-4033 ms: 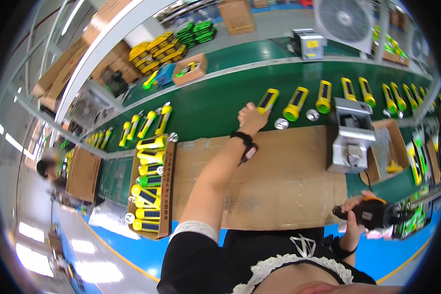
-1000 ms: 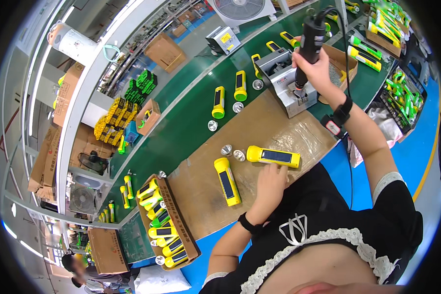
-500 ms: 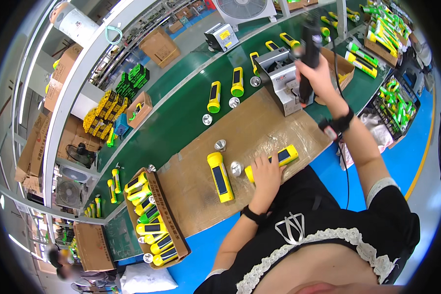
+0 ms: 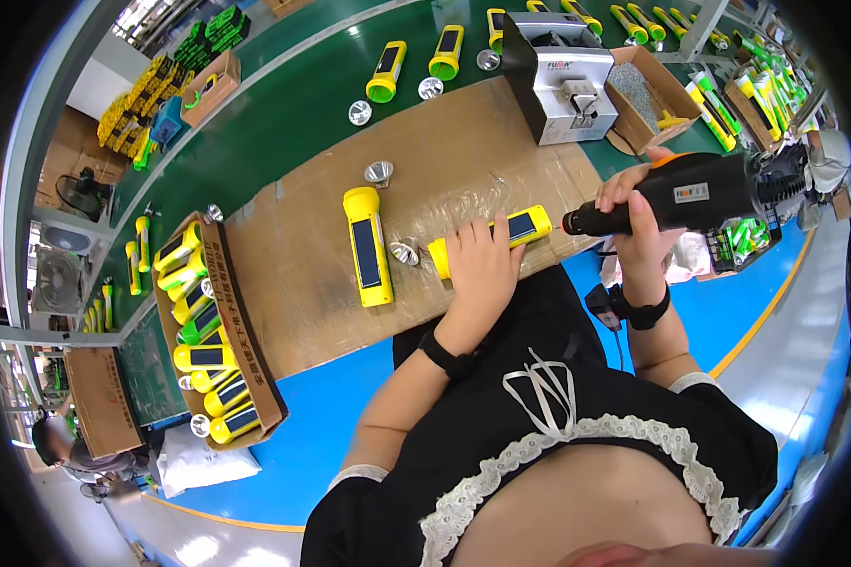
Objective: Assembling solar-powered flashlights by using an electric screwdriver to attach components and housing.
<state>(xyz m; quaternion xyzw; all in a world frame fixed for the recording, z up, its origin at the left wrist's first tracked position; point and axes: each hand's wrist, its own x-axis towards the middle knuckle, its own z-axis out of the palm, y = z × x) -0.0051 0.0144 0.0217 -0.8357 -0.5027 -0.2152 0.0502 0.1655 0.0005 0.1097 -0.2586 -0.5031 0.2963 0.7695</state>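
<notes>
The left hand (image 4: pixel 482 263) lay over a yellow flashlight (image 4: pixel 537 222), fingers bent across its body and slightly apart, thumb along the near side, gripping it above a brown cardboard sheet (image 4: pixel 298 260). The flashlight lay slantwise beneath those fingers: its wide head stuck out to their left, its dark panel and narrow end to their right. The right hand (image 4: pixel 638 222), well to the right of the left one, was wrapped around a black power screwdriver (image 4: pixel 690 194). The tool lay nearly level, its bit pointing left at the flashlight's narrow end; whether the two touched could not be told. Just left of the left hand sat a shiny reflector (image 4: pixel 405 251), and past it lay a second flashlight (image 4: pixel 365 250), with another reflector (image 4: pixel 378 173) near its head. Well to the left of the left hand, an open carton (image 4: pixel 246 331) held more flashlights, mostly yellow. Beyond the right hand, a little to its left, stood a silver-and-black machine (image 4: pixel 572 94), with a cardboard box (image 4: pixel 681 95) of small grey pieces beside it. Farther out beyond both hands, further flashlights (image 4: pixel 386 72) rested along a green tabletop (image 4: pixel 317 80)
</notes>
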